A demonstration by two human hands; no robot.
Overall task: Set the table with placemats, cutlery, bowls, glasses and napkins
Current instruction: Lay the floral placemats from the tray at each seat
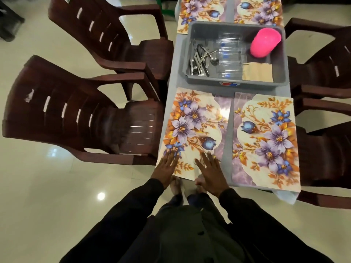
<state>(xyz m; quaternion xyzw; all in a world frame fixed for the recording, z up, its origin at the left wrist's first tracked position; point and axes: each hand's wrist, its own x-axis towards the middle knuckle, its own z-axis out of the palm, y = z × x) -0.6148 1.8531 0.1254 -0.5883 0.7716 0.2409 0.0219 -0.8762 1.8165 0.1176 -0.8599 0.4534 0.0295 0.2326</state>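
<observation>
Both hands lie flat, fingers spread and gripping nothing, on the near edge of the near-left placemat (195,130): the left hand (167,168) on its outer near corner, the right hand (210,171) toward its inner near corner. The mat's long axis runs away from the person, and its near edge slightly overhangs the table end.

A second placemat (266,141) lies just beside it to the right, parallel, a narrow strip of grey table (169,88) between them. Two more mats (201,10) lie at the far end, partly out of view.

The remaining items lie straight ahead, beyond the near mats, in a grey tub (235,84) across the table's middle. It holds cutlery (201,59) at its left, clear glasses (228,54) lying at centre, a pink stack, probably bowls (265,42), at right, and tan napkins (258,72) at its near right corner. The cutlery sits nearer the left hand, the napkins and bowls nearer the right; either reach passes forward over the mats.

Dark brown plastic chairs (76,114) stand along both long sides on a glossy pale tiled floor (47,186).
</observation>
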